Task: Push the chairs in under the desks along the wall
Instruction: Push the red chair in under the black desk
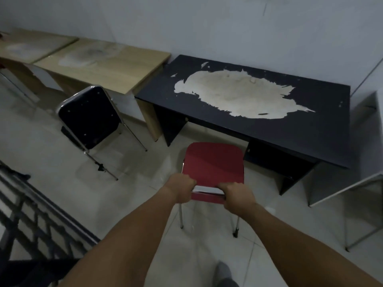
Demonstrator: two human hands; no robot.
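Note:
A red chair (214, 162) with chrome legs stands on the tiled floor just in front of the black desk (323, 129), whose top has a large peeled pale patch. My left hand (182, 188) and my right hand (238, 194) both grip the top of the red chair's backrest. The seat's front edge is close to the desk's opening. A black chair (90, 117) with a chrome frame stands further left, out from the light wooden desk (128, 71), its back turned towards me.
Another wooden desk (27, 46) sits at the far left along the wall. A grey table (369, 177) with metal legs stands at the right. A dark metal grille (31, 220) lies at the lower left. A foot (224, 274) shows at the bottom.

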